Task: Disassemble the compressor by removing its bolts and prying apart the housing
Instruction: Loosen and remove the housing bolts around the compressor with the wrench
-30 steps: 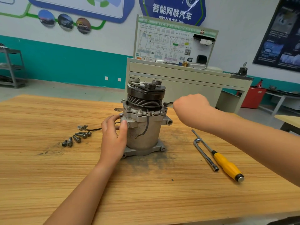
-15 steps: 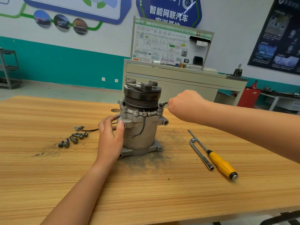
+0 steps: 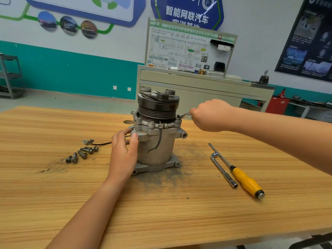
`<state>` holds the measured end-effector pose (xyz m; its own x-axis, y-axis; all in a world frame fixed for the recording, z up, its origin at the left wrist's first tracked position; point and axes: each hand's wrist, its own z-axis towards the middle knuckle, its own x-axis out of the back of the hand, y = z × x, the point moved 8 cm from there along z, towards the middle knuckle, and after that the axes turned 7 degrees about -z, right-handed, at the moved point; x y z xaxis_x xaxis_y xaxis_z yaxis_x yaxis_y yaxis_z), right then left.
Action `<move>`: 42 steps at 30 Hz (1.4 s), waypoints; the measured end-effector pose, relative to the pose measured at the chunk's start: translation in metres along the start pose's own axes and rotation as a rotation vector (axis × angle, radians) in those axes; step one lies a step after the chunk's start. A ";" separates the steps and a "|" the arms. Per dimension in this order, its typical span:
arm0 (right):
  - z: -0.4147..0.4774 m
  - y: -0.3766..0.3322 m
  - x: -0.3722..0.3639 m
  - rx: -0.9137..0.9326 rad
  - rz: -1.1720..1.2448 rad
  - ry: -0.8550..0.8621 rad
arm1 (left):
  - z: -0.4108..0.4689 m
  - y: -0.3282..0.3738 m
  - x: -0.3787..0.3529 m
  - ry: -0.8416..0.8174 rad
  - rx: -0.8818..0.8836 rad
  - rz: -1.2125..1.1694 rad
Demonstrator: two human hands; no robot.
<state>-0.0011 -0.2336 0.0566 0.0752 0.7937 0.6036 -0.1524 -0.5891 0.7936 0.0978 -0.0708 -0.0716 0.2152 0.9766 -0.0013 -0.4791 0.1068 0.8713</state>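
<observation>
Clearly the compressor (image 3: pixel 156 139) is a heavy, rigid lump of cast metal: it stands upright on its flanged base near the middle of the table (image 3: pixel 53 194), pulley end up, and I judge it will not flex but could twist or tip under wrench torque. My left hand (image 3: pixel 124 155) is pressed against its left flank, fingers curled round a lug under the top flange, thumb on the casting; that strikes me as the sound place to brace, since the smooth barrel looks grimy and probably slick. My right hand (image 3: pixel 212 115) is closed in a fist on the handle of a small bent wrench (image 3: pixel 184 115) whose end sits on a bolt at the flange's right edge. Several flange bolts are in place, so I judge the housing is not ready to pry.

Loose bolts (image 3: pixel 81 154) lie in a cluster to the left, a wire plug (image 3: pixel 88 141) just behind them. A socket wrench (image 3: pixel 223 170) and a yellow screwdriver (image 3: pixel 240 174) lie side by side on the right. Dark grit smears the wood-grain top round the base. Behind, a training bench (image 3: pixel 197 87) stands against a teal and white wall.
</observation>
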 end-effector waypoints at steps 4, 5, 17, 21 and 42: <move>0.000 -0.005 0.000 0.054 -0.053 0.068 | 0.000 0.000 0.001 0.001 0.000 0.002; 0.001 -0.004 -0.001 0.060 -0.066 0.068 | 0.000 -0.001 0.001 0.000 0.001 0.001; 0.053 0.000 -0.016 -0.083 0.068 0.212 | -0.002 0.003 0.001 0.007 0.002 -0.020; 0.061 -0.005 -0.014 -0.043 0.161 0.359 | -0.003 0.004 0.002 0.004 -0.003 -0.015; -0.008 0.002 -0.013 -0.282 0.475 0.087 | -0.001 0.001 0.003 0.007 0.006 -0.017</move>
<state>-0.0103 -0.2434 0.0499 -0.1462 0.4678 0.8717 -0.4085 -0.8310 0.3775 0.0966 -0.0678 -0.0710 0.2173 0.9759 -0.0201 -0.4703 0.1227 0.8739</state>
